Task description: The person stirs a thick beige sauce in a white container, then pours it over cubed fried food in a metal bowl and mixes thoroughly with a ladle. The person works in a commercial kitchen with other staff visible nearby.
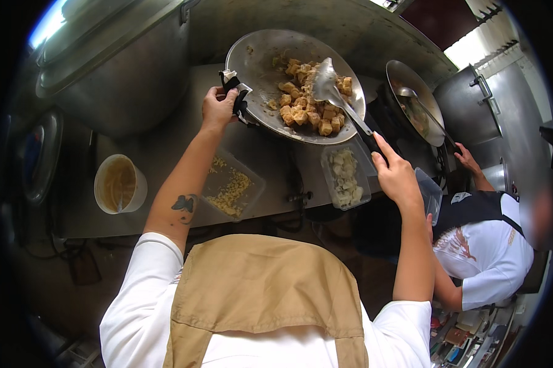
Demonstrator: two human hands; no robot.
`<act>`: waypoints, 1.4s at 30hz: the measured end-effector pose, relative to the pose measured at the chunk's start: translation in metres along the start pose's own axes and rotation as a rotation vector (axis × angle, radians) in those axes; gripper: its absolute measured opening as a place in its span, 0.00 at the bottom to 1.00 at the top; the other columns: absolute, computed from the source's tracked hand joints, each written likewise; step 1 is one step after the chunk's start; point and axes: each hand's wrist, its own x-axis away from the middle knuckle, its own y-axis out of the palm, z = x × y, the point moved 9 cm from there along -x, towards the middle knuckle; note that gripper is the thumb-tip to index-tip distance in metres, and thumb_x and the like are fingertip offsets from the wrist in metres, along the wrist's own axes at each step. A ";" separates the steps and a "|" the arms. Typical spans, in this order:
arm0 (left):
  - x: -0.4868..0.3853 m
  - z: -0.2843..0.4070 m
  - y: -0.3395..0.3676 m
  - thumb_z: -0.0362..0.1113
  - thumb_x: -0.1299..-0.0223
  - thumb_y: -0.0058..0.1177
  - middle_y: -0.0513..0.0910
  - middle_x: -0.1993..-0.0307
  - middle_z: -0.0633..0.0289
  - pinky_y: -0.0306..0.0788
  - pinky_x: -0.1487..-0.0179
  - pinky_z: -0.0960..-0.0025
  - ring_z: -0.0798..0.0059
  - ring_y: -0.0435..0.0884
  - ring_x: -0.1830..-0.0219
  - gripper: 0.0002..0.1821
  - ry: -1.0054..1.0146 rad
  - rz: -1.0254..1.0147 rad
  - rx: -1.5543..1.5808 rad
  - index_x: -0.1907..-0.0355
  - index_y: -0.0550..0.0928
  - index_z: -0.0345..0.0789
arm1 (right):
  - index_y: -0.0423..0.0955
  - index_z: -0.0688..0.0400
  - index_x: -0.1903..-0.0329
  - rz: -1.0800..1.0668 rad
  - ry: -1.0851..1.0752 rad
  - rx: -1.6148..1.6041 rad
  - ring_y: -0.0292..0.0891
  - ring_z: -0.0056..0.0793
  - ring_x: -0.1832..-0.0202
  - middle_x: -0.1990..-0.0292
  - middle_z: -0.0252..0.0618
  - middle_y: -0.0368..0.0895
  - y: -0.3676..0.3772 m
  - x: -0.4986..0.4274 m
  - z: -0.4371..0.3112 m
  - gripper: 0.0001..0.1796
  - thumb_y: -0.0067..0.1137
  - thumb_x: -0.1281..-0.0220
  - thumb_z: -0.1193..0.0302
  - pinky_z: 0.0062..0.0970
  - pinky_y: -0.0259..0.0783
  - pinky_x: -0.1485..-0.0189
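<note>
A large metal wok stands tilted before me, with browned cubes that look like tofu on its right side. My left hand grips the wok's left edge through a folded black-and-white cloth. In my right hand is the black handle of a metal spatula, whose broad blade rests over the cubes. Below the wok sit a clear plastic container of chopped yellowish bits, partly behind my left forearm, and another of pale slices.
A white tub of brown sauce with a utensil stands left. Behind it is a huge metal pot. At right, a co-worker holds a ladle in a second wok, near a tall pot. The counter edge runs before me.
</note>
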 end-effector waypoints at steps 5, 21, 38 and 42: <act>0.001 0.003 -0.002 0.44 0.37 0.59 0.81 0.56 0.59 0.84 0.63 0.61 0.71 0.83 0.58 0.21 -0.039 0.007 0.003 0.48 0.75 0.32 | 0.66 0.37 0.30 -0.067 0.106 -0.169 0.76 0.56 0.45 0.48 0.57 0.80 -0.019 0.013 0.044 0.25 0.49 0.28 0.56 0.41 0.70 0.41; 0.002 0.002 -0.005 0.45 0.37 0.60 0.81 0.64 0.67 0.75 0.70 0.67 0.79 0.79 0.65 0.15 -0.048 0.022 -0.049 0.56 0.77 0.38 | 0.62 0.38 0.28 -0.219 -0.094 0.260 0.79 0.60 0.55 0.61 0.59 0.83 -0.022 -0.041 0.021 0.28 0.49 0.29 0.58 0.48 0.73 0.50; 0.007 0.002 -0.007 0.46 0.35 0.58 0.81 0.57 0.63 0.78 0.66 0.60 0.73 0.80 0.60 0.15 -0.075 0.031 -0.043 0.54 0.76 0.38 | 0.67 0.62 0.38 -0.507 -0.048 -0.328 0.78 0.34 0.70 0.68 0.46 0.79 0.057 -0.042 0.069 0.33 0.68 0.41 0.62 0.32 0.75 0.66; 0.008 0.000 -0.006 0.48 0.35 0.58 0.81 0.61 0.66 0.75 0.67 0.62 0.77 0.79 0.63 0.16 -0.090 0.012 -0.021 0.54 0.77 0.40 | 0.72 0.57 0.42 -0.028 -0.283 0.129 0.77 0.58 0.54 0.56 0.54 0.76 0.001 -0.044 0.047 0.23 0.63 0.41 0.67 0.47 0.74 0.49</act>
